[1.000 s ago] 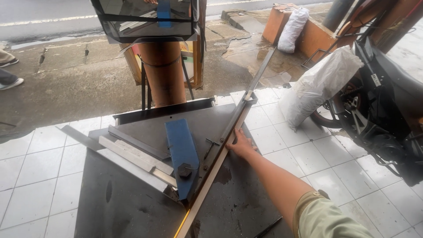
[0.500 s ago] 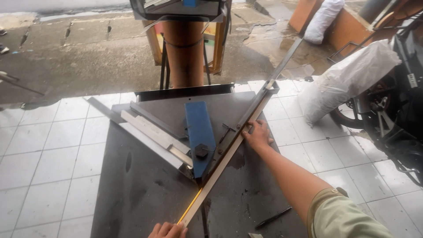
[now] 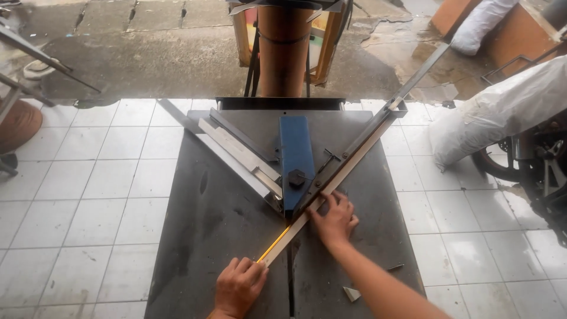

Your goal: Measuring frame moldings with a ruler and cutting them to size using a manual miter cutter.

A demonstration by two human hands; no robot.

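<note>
My left hand (image 3: 237,286) rests at the near end of the long metal strip (image 3: 331,186), its fingers (image 3: 248,267) curled loosely together, with the tips touching the strip's near tip where a yellow edge shows. My right hand (image 3: 334,220) lies flat further along the same strip, fingers (image 3: 341,199) spread a little apart and pressing down on it rather than wrapped around it.

The strip runs diagonally from near left to far right across the dark tabletop (image 3: 207,236), passing just beside the blue block (image 3: 295,155) with its black knob (image 3: 296,178). A second pale bar (image 3: 239,155) angles in from the far left, meeting the block so the two form a V. The strip's far end reaches past the tabletop's right edge.

Open tabletop lies to the near left of my left hand; a small metal offcut (image 3: 352,293) sits near my right forearm.

The tabletop stands on white floor tiles (image 3: 88,195). Beyond is wet concrete, a brown post (image 3: 282,50), and at right a white sack (image 3: 502,109) beside a wheel (image 3: 496,162).
</note>
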